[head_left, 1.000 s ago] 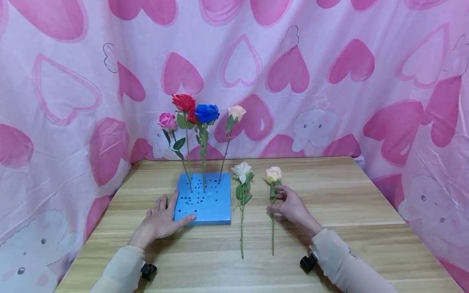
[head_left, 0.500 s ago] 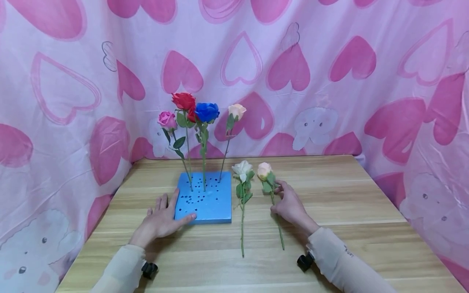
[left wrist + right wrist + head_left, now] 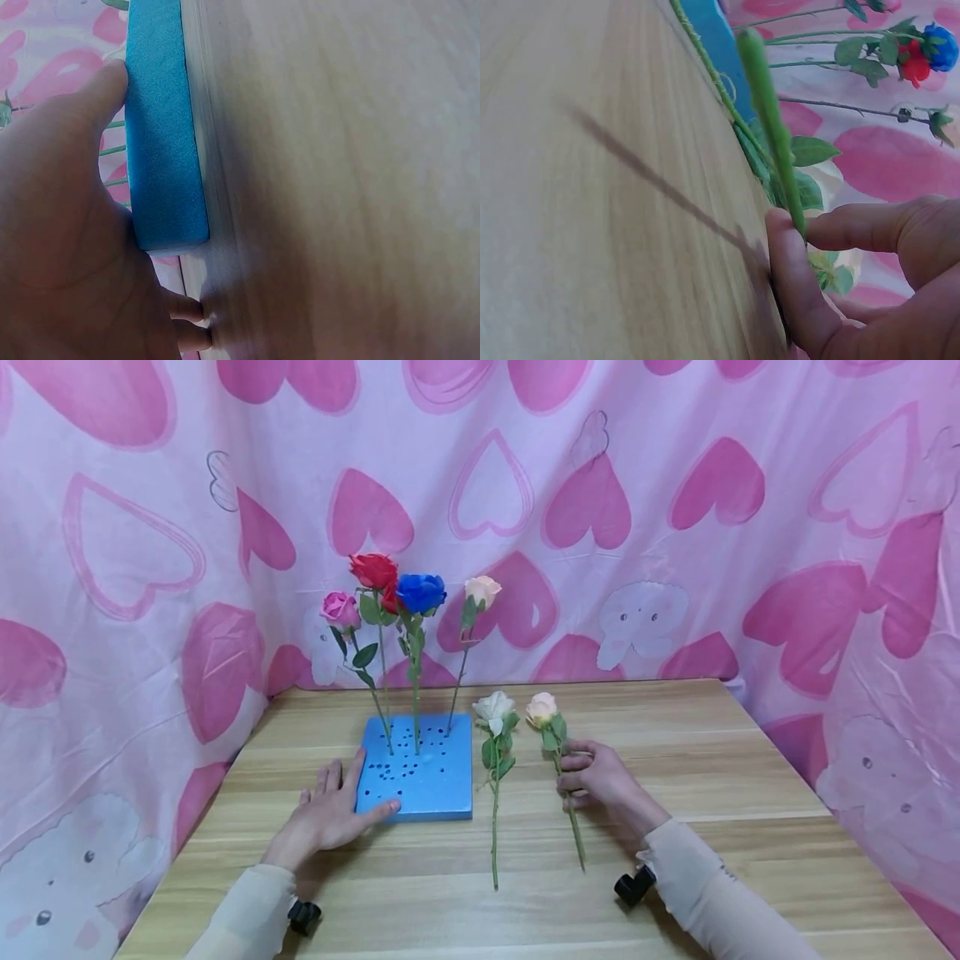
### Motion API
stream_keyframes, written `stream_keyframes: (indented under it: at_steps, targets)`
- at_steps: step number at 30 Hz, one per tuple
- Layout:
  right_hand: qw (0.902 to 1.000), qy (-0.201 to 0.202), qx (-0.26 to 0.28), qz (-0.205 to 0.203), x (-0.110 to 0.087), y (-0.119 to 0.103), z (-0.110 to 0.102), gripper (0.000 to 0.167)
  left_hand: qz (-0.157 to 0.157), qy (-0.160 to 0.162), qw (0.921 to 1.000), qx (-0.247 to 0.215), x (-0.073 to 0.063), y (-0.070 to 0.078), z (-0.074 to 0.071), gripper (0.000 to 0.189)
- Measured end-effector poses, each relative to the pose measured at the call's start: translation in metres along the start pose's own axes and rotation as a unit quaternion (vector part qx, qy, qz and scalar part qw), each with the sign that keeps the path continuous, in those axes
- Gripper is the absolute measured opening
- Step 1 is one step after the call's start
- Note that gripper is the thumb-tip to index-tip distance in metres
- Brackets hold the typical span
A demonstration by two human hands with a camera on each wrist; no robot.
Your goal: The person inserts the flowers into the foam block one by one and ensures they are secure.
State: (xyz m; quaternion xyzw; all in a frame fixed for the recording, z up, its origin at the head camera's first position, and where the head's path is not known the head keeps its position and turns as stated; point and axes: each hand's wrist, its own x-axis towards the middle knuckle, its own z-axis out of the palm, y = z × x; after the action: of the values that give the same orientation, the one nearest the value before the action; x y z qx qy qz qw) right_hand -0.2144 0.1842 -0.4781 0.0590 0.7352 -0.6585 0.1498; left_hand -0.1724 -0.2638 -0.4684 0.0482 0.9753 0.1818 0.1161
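My left hand [image 3: 324, 818] rests against the near left corner of a blue foam block [image 3: 435, 793] with holes. Its thumb lies on the top and its fingers spread along the left side. My right hand [image 3: 606, 783] pinches the green stem of a pale pink rose [image 3: 542, 710] between thumb and finger. In the right wrist view that stem [image 3: 769, 112] slants up off the table, its cut end raised. A white rose [image 3: 493, 712] lies between the block and my right hand.
Upright in the block stand a magenta rose [image 3: 341, 610], a red rose [image 3: 373, 571], a blue rose [image 3: 422, 593] and a cream rose [image 3: 482, 591]. The wooden table [image 3: 720, 760] meets a pink heart-patterned curtain [image 3: 675, 610] at its back edge.
My right hand has taken hold of the pale pink rose. Its bloom has swung left and its stem end right. The left hand and block have stayed still.
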Motion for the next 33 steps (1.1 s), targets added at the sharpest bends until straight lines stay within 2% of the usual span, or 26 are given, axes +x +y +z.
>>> stream_keyframes:
  at_steps: [6, 10, 18, 22, 27, 33]
  targets:
    - [0.9984, -0.026, 0.042, 0.028, 0.001, 0.001, -0.006, 0.064, 0.001, 0.001, 1.0000, 0.001, 0.000, 0.000, 0.000, 0.124]
    - [0.9975, -0.040, 0.056, 0.019, 0.002, -0.003, -0.011, 0.060, 0.000, 0.000, 1.0000, 0.001, 0.001, 0.000, -0.001, 0.124]
    - [0.9908, -0.091, 0.064, -0.077, 0.002, -0.022, -0.022, 0.067, -0.005, -0.004, 1.0000, 0.000, 0.001, 0.001, 0.000, 0.124]
    - [0.9869, -0.097, 0.079, -0.102, 0.002, -0.034, -0.025, 0.066, -0.005, -0.002, 1.0000, -0.004, 0.000, 0.000, 0.000, 0.124]
    - [0.9839, -0.093, 0.072, -0.134, 0.002, -0.049, -0.030, 0.064, -0.004, -0.002, 1.0000, -0.006, -0.001, 0.000, 0.001, 0.125]
    - [0.9807, -0.076, 0.055, -0.172, 0.002, -0.072, -0.030, 0.048, -0.003, -0.001, 1.0000, -0.009, -0.001, 0.000, 0.001, 0.125]
